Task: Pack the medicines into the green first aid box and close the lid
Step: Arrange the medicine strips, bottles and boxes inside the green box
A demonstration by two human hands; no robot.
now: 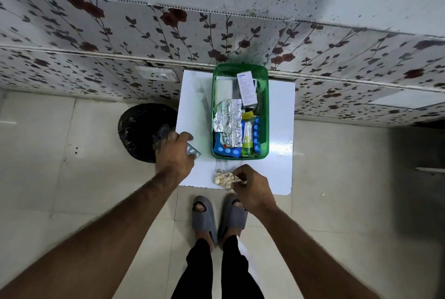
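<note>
R hand (pixel 252 188) is pinching a clear bag of tablets (pixel 225 179) — light, floppy, slippery; grip by its neck. L hand (pixel 174 154) is closing round 1 foil strip (pixel 192 150) beside green box (pixel 264 115).

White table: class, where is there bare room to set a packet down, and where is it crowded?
Bare: the strip between the green box and the white table's right edge, and left of the box. Crowded: the box itself, and the near edge by both hands.

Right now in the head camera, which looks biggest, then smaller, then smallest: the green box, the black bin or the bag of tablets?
1. Green box, largest.
2. Black bin, but partly hidden and lower down on the floor, so unsure.
3. Bag of tablets, clearly smallest.
</note>
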